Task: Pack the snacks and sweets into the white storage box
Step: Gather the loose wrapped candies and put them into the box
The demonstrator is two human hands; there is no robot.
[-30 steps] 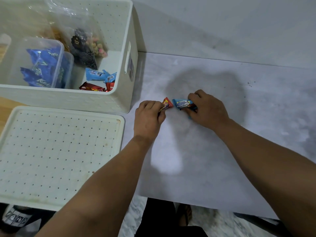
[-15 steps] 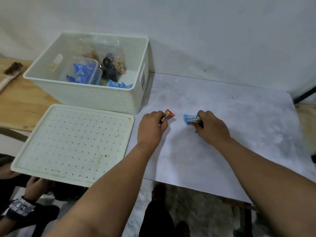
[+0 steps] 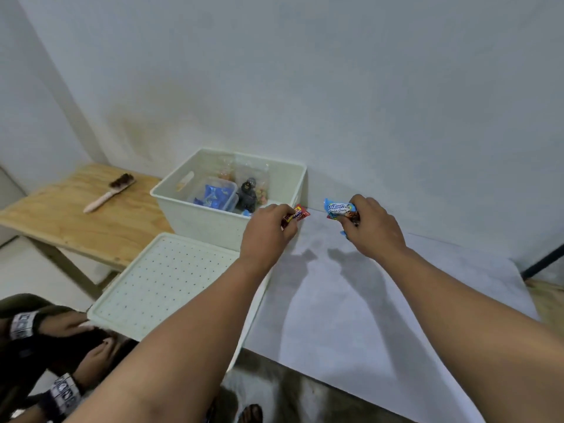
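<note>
The small red-wrapped sweet (image 3: 297, 215) is pinched in the grip of the left hand (image 3: 268, 232), raised above the table just beside the near right corner of the white perforated plastic storage box (image 3: 213, 227). The pale blue snack packet (image 3: 340, 209) is pinched by the curled fingers of the right hand (image 3: 374, 228), also lifted off the grey sheet on the table (image 3: 396, 300). The box already holds a clear tub of blue packets (image 3: 215, 196) and a dark bagged sweet (image 3: 247, 195). The step in hand looks like carrying both items over; next, each hand must clear the rim and release inside. The box's white dotted lid (image 3: 164, 279) lies flat in front of it.
</note>
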